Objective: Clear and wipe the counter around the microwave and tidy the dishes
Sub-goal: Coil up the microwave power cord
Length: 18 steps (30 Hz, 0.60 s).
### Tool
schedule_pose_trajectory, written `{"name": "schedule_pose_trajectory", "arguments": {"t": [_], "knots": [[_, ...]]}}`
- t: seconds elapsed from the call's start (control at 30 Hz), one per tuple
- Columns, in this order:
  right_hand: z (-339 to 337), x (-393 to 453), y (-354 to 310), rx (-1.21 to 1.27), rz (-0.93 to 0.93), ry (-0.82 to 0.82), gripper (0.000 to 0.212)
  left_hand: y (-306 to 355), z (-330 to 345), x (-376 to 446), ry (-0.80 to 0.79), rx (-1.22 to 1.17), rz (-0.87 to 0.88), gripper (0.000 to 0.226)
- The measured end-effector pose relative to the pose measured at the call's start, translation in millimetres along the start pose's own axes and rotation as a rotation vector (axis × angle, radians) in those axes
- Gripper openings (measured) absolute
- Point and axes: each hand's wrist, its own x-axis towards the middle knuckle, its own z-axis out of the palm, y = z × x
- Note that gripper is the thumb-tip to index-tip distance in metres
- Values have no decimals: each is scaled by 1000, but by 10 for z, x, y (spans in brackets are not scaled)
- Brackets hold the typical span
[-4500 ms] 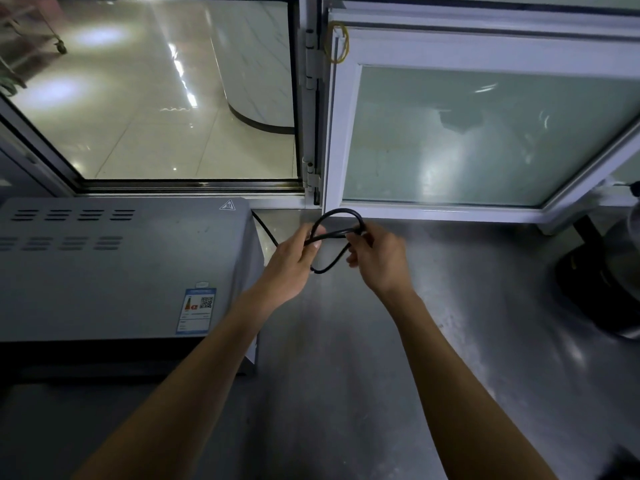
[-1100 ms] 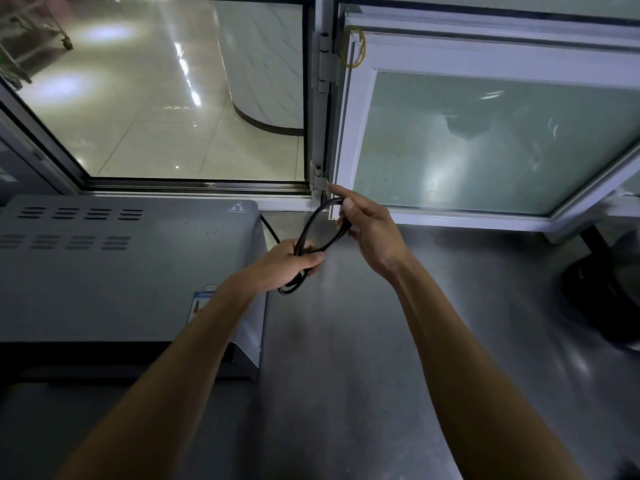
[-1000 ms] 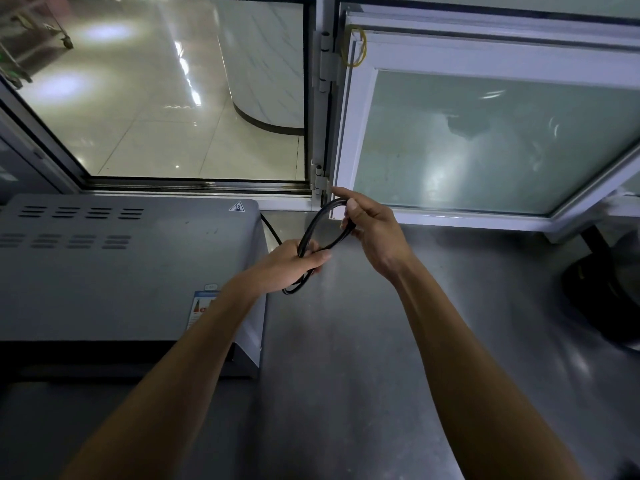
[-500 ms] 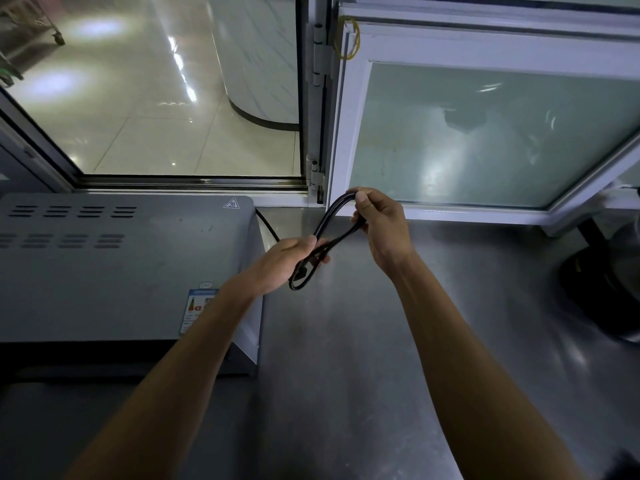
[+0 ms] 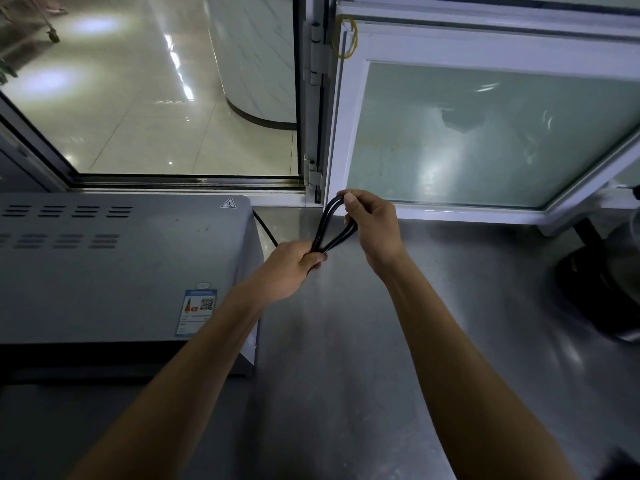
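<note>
A grey microwave (image 5: 114, 268) stands on the steel counter (image 5: 363, 358) at the left. Its black power cord (image 5: 327, 223) runs from behind the microwave's right back corner and is folded into narrow loops above the counter. My left hand (image 5: 294, 268) grips the lower end of the loops in a fist. My right hand (image 5: 374, 226) pinches the upper end of the loops, near the window frame.
A white-framed window (image 5: 485, 133) swings inward behind my hands, with a yellow rubber band (image 5: 344, 36) on its top corner. An open hatch (image 5: 156, 98) shows a tiled floor beyond. A dark appliance (image 5: 602, 285) sits at the counter's right edge.
The cord's wide loop has been folded into tight, narrow loops. My left hand closed into a fist round the lower end, and my right hand lifted the upper end toward the window frame.
</note>
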Motion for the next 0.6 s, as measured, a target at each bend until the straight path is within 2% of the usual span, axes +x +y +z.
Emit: {"name": "schedule_pose_trajectory", "arguments": {"t": [0.33,0.43,0.6], "knots": [[76,34,-65,-39,-41,-9,12,-41,-71,11,59,-72,-50,31],[47,64,-52,-98,-39,-3,22,-87,-136,35,82,-119,-53,33],[0,74,-113,-205,-31,18,26,-35,-222,71,167,-253,-106,31]]}}
